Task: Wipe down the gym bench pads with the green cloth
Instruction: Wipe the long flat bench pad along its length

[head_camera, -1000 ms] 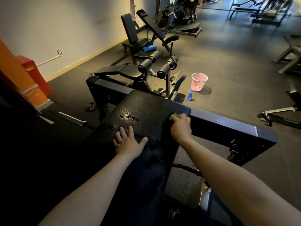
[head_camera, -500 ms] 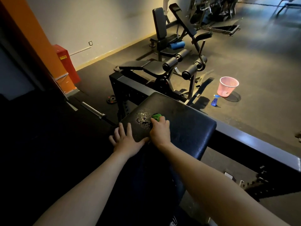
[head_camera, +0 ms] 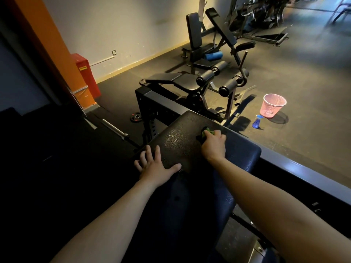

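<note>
- The right hand [head_camera: 213, 147] holds the green cloth [head_camera: 208, 132]. Its fingers are curled tight round it, and only a bit of green peeks out past the knuckles.
- The cloth presses on the black bench pad [head_camera: 239, 154], near the far edge, at about 12 o'clock on the pad.
- The left hand [head_camera: 154, 167] lies flat on the pad's near left corner, at about 8 o'clock from the cloth. Its fingers are spread, the thumb sticks out sideways, and it holds nothing.
- Half a second ago the cloth sat right on the wet patch [head_camera: 173, 138]. Now it is further right, and the patch lies at 9 o'clock from it.
- A second ago the patch had fat shiny drops. Now it shows only a thin, fine shine.
- I think this means the far end is being rubbed from side to side and is nearly done. The long near part under the arms probably still needs wiping.
- A pink basket [head_camera: 273, 105] and a blue spray bottle [head_camera: 256, 122] stand on the floor at 2 o'clock.
</note>
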